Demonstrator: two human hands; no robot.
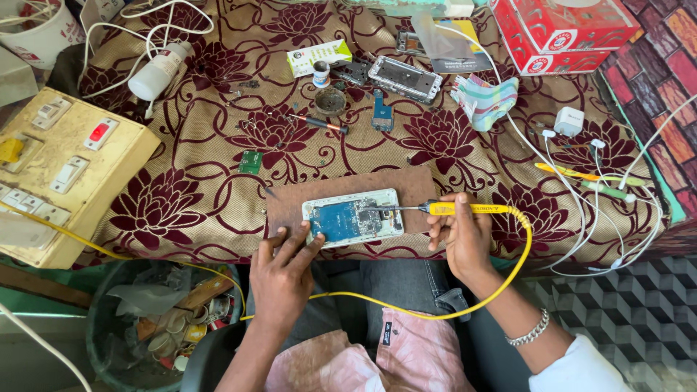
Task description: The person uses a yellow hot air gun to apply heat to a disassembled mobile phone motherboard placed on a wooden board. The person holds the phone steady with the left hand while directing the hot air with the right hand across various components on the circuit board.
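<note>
Fingers of the left hand (283,272) press the opened phone (353,217) flat, while the right hand (459,234) has its grip closed round a yellow soldering iron (454,208).

You had a yellow-handled soldering iron (465,209) with a yellow cord over a blue circuit board (341,220) in a white phone frame (353,217), on a brown board (348,194). The cloth (218,152) was tan with maroon flowers; far right sat a red box (559,29).
</note>
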